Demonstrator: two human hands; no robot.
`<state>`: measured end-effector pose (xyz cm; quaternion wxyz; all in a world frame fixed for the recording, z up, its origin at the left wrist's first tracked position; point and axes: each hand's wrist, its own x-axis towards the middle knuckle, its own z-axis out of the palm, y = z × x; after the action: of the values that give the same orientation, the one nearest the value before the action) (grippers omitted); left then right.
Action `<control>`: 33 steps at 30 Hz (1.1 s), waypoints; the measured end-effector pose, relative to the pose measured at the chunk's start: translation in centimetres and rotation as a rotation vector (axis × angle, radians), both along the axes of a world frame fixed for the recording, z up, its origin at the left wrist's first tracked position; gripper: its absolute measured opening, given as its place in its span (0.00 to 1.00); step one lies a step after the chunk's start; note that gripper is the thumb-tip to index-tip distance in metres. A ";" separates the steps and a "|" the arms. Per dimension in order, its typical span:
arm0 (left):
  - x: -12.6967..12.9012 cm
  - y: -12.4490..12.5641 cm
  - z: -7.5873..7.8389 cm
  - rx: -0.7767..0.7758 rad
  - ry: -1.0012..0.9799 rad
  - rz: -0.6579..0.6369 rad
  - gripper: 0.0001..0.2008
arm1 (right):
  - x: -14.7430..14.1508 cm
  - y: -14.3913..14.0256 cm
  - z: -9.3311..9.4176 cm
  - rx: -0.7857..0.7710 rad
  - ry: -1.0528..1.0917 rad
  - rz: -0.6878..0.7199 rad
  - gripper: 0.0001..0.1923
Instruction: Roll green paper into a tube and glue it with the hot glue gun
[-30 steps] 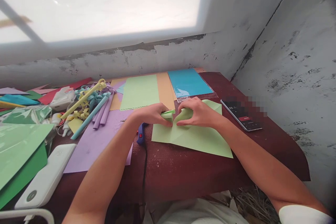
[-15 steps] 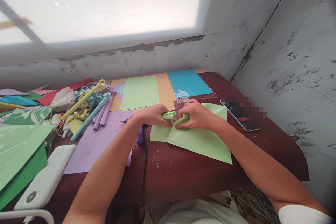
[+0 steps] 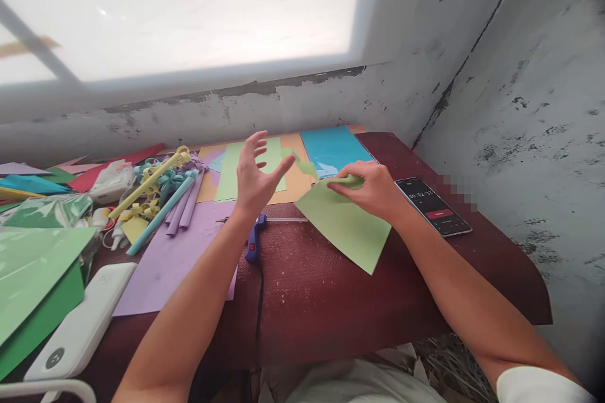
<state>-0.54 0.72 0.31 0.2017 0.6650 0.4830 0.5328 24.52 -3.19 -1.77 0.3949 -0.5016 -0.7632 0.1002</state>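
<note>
Table: glue gun, phone flank the green sheet.

Bright window; stained whitewashed walls meet at corner; dark red table.

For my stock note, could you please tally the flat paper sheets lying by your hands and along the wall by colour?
Light green: 2, the sheet held by the right hand and one at the back; the left hand is raised, open
Orange: 1
Blue: 1
Lilac: 1
Total: 5
</note>
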 end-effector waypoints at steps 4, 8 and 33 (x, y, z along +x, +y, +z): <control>0.1 -0.2 0.0 -0.215 -0.021 -0.104 0.30 | 0.1 -0.4 1.3 0.046 0.124 -0.158 0.18; 1.1 -1.1 0.0 -0.389 0.082 -0.432 0.30 | -0.3 -1.1 2.7 0.059 0.105 -0.214 0.19; 0.7 -2.3 1.9 -0.347 -0.174 -0.546 0.23 | -1.5 -7.0 7.9 -0.335 0.383 0.219 0.19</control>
<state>0.17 -1.55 2.17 0.4876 0.6777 0.3515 0.4237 23.01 -10.19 6.14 0.4304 -0.4464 -0.6969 0.3603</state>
